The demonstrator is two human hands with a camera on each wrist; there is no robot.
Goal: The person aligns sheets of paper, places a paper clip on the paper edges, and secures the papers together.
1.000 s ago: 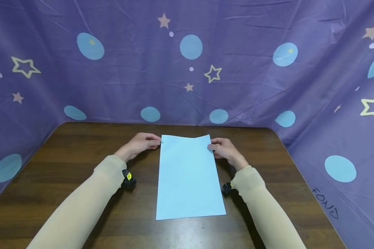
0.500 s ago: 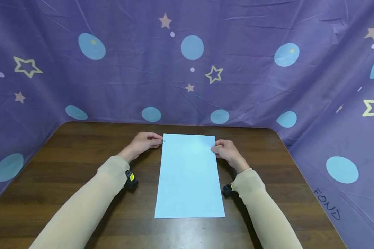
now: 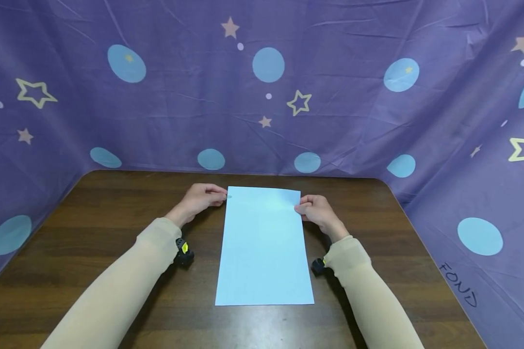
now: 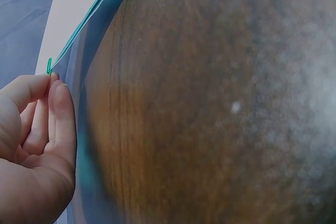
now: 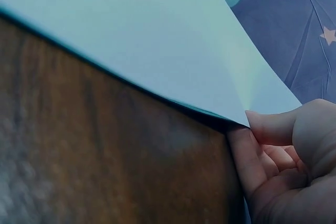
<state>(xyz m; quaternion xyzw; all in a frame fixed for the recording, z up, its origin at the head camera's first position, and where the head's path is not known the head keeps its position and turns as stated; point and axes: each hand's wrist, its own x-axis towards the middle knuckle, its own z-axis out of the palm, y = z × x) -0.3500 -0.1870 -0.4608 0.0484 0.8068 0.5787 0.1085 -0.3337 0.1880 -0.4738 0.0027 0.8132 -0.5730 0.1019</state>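
Note:
A small stack of light-blue paper sheets [image 3: 264,247] stands out in the middle of the head view, its near edge low over the table. A green paper clip [image 4: 49,65] sits on its left edge near the far corner. My left hand [image 3: 201,198] pinches the clip's outer end between thumb and fingertips. On the other side, my right hand [image 3: 318,212] grips the right edge near the far corner, thumb on top and fingers underneath. In the left wrist view the sheet edges [image 4: 89,14] lie close together with thin gaps. The clip's far side is hidden.
The brown wooden table [image 3: 126,213] lies under both arms. A purple curtain [image 3: 340,97] with stars and blue spots hangs behind the table and along its sides. Each wrist carries a small black camera, such as the left one [image 3: 184,254].
The dip in the paper's far edge has flattened out. My right hand has shifted slightly to the right with its edge. My left hand keeps its pinch on the clip, barely moving.

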